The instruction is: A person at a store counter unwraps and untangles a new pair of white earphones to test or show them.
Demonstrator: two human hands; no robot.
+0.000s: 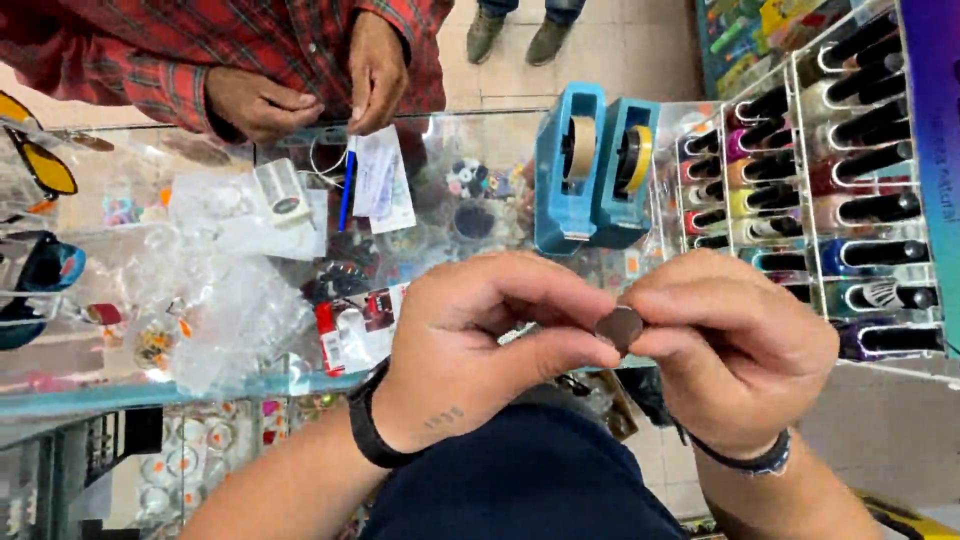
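Small round disc (620,327), dark and coin-like, is sitting pinched between your two hands above the glass counter (120,395), your left hand (470,345) and right hand (735,345) both grasping its rim from opposite sides, equally near.

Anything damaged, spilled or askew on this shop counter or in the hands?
Nothing stands out. Both hands, left hand and right hand, pinch a small round disc intact; clear plastic bags lie loosely heaped on the glass counter.
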